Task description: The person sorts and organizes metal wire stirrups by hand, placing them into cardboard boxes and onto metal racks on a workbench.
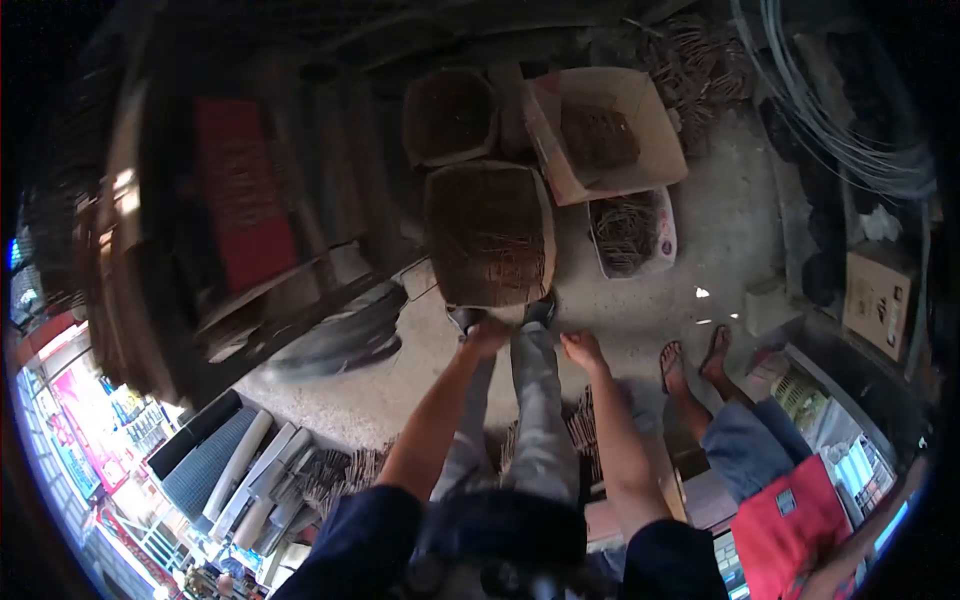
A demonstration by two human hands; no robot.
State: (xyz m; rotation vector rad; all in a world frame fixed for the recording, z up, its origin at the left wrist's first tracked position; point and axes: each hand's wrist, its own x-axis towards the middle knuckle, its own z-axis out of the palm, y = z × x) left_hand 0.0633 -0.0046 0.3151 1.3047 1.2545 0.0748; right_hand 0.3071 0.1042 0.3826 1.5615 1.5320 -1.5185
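Note:
My left hand (487, 338) is above my shoe, near the front edge of a large open carton (548, 225) on the floor. It is blurred and its fingers are hard to make out. To the right of my knee, my right hand (582, 348) has its fingers curled in. Whatever is in them, if anything, does not show. Thin rust-brown rods (505, 258), apparently metal, lie inside the carton. Neither hand visibly touches the carton.
Behind stand another dark carton (450, 118) and a tan carton (655, 125). A smaller box (662, 235) holds bent rods. Coiled wire (850, 150) hangs right. Rolls of mesh (215, 470) lie lower left. A person in a red shirt (790, 530) is at my right.

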